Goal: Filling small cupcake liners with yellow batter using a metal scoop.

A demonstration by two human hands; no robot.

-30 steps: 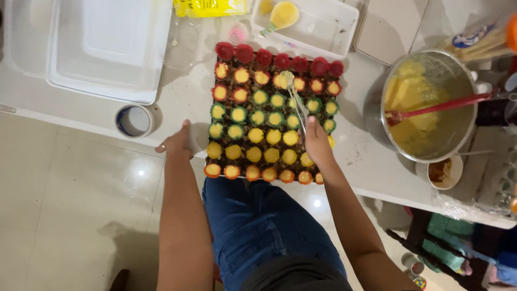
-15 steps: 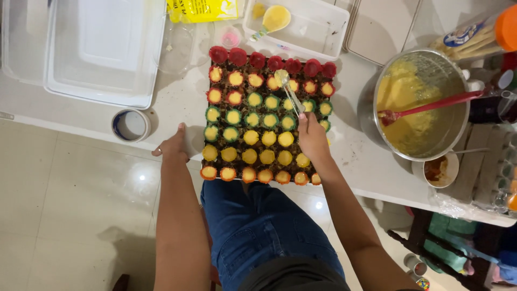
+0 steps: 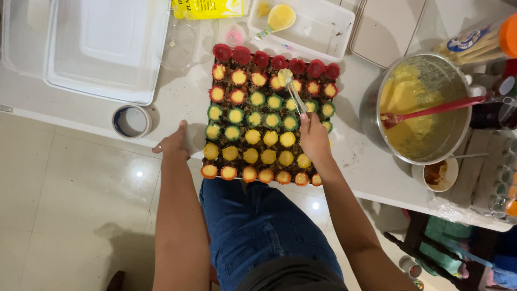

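A dark tray (image 3: 229, 110) on the white counter carries rows of small paper cups, red at the far end, then green, yellow and orange near me, most filled with yellow batter. My right hand (image 3: 313, 137) holds a small spoon (image 3: 291, 89) whose bowl of batter sits over a cup in the second red row. My left hand (image 3: 173, 143) rests flat on the counter edge, just left of the tray, fingers spread and holding nothing.
A metal bowl (image 3: 423, 105) of yellow batter with a red spatula (image 3: 436, 109) stands at the right, a small sauce bowl (image 3: 440, 175) beside it. White plastic lids and trays (image 3: 102, 51) lie at the far left, a tape roll (image 3: 131, 121) near the counter edge.
My right hand has moved the spoon slightly farther up the tray, from the green rows toward the red rows. My left hand has stayed by the tray's left side.
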